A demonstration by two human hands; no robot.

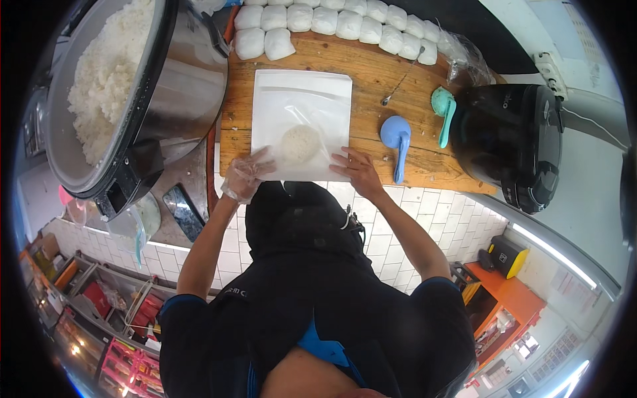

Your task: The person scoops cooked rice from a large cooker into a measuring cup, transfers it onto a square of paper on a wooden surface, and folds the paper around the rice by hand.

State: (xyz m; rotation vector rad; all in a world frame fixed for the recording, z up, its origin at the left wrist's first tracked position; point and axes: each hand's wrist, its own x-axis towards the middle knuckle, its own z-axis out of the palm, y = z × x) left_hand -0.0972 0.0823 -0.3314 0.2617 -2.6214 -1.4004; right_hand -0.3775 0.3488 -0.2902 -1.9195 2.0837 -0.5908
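A stack of white wrapping paper [302,89] lies on the wooden table before me. A round mound of cooked rice [300,143] sits on it, looking slightly veiled by a glossy, translucent sheet. My left hand [245,174], in a clear plastic glove, holds the near left corner of the paper. At the near right corner, the fingers of my bare right hand [359,169] grip the sheet's edge. Right of the stack rests a blue scoop [396,133], its handle towards me. Beyond it is a turquoise scoop [444,112] with rice in its bowl.
Rows of white wrapped parcels [323,21] line the table's far edge. A large cooker full of rice [112,84] stands at left, near a phone [184,211]. On the right are a thin metal spoon [398,84], clear plastic film [470,57] and a black appliance [502,139].
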